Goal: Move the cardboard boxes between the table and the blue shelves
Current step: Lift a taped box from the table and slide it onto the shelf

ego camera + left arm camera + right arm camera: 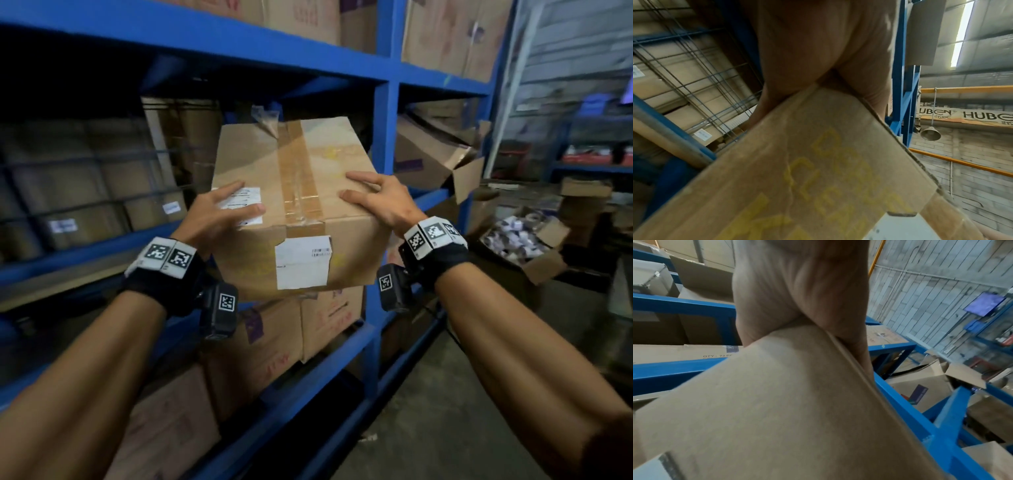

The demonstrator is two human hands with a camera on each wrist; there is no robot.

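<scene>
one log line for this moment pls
phase: carry | box: held at blue shelves, off any surface | left hand: grips left side | right hand: grips right side

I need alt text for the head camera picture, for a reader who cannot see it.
Two bare hands, left hand and right hand, hold a taped cardboard box by its sides in front of blue shelves filled with other boxes.

Box [291, 205] before shelves [385, 144], between left hand [219, 214], right hand [380, 202]
</scene>
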